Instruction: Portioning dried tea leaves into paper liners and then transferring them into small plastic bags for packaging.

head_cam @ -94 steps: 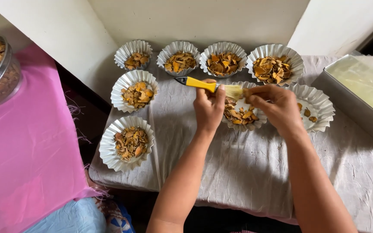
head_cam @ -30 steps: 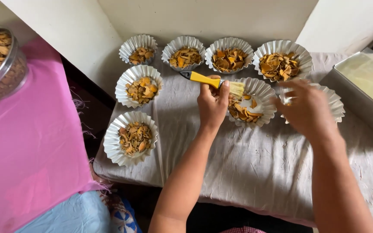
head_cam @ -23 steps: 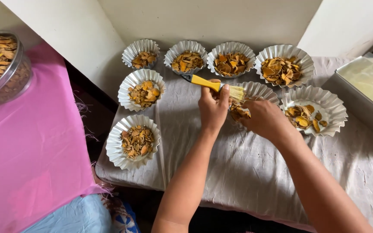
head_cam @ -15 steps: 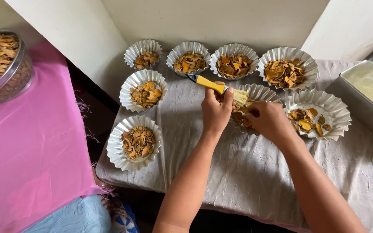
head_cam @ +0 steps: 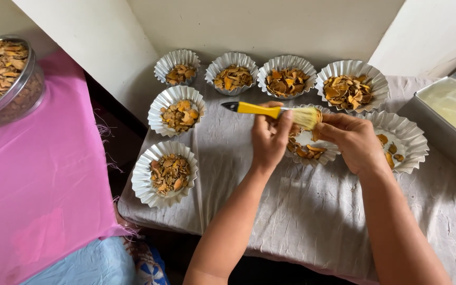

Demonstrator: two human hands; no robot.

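Head view, looking down on a table draped in a wrinkled grey cloth [head_cam: 312, 211]. The left hand [head_cam: 270, 140] reaches forward from the near edge, fingers curled and pressed together around the yellow handle of a pastry brush [head_cam: 270, 111], which lies level with its pale bristles pointing right. The right hand [head_cam: 352, 140] meets it from the right, fingertips pinching at the bristle end. Both hands hover over a fluted foil cup [head_cam: 310, 150] in the middle of the table, which holds orange and brown dried chips.

The near half of the cloth lies open down to the table's front edge. To the left, a dark gap separates this table from a pink-covered surface [head_cam: 38, 184].

Four filled foil cups line the far wall, two more run down the left side, and another sits just right of the hands. A metal tray [head_cam: 449, 119] stands at the right edge. A glass bowl [head_cam: 6, 79] of the same chips rests on the pink cloth.
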